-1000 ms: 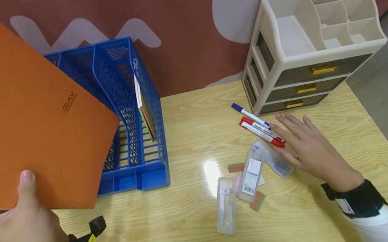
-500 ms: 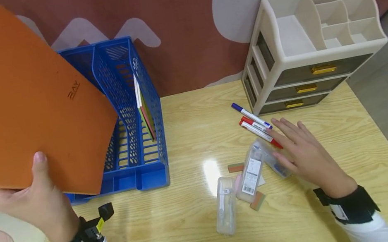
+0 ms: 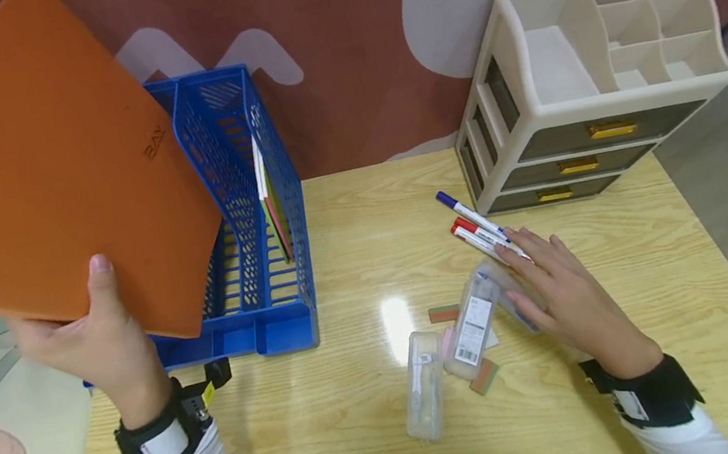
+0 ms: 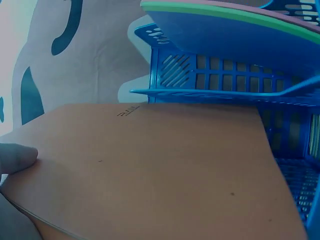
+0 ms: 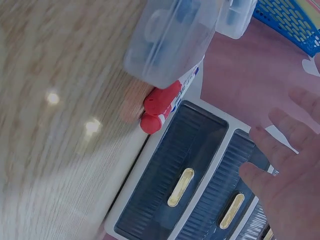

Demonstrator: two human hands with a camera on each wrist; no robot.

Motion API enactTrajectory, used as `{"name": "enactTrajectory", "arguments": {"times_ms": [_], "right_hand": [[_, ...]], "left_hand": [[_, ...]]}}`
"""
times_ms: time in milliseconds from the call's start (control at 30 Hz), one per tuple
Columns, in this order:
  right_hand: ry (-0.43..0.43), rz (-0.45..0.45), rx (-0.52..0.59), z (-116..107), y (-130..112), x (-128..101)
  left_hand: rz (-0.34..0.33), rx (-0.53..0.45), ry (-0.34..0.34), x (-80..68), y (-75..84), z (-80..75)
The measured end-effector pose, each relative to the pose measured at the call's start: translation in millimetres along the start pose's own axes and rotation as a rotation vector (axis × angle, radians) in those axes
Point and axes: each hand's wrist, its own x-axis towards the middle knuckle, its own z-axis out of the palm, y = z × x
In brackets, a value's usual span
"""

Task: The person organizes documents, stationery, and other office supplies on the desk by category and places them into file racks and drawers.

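My left hand [image 3: 95, 345] grips the lower edge of a large orange folder [image 3: 67, 177], thumb on its face. Lettering reading RAY and a black-ringed hole show on the cover. The folder slants over the left part of a blue file rack [image 3: 280, 330] and hides it; the left wrist view shows the folder [image 4: 165, 170] beside a rack divider. My right hand [image 3: 568, 298] is spread low over the table with fingers extended, above the ends of the markers [image 3: 468, 215] and a clear plastic case [image 3: 511, 291]. In the right wrist view, nothing lies between its fingers.
Several thin booklets [image 3: 273, 209] lean in the rack's right compartment. A second clear case [image 3: 471, 329], a third clear case [image 3: 423, 387] and small striped blocks [image 3: 484, 378] lie mid-table. A cream drawer organizer [image 3: 572, 106] stands at the back right against the patterned wall.
The orange folder and my left hand have moved up and to the right, farther over the rack. My right hand has drifted slightly left over the markers.
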Motion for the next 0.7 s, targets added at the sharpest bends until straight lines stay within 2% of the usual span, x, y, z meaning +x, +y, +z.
{"name": "enactTrajectory", "arguments": {"times_ms": [400, 700], "right_hand": [[0.016, 0.003, 0.031, 0.9, -2.6, -0.3], [0.022, 0.0, 0.023, -1.2, -2.8, -1.8]], "left_hand": [[0.027, -0.001, -0.065, -2.2, -6.9, 9.7], [0.0, -0.01, -0.07, -2.3, -16.5, 17.5]]}}
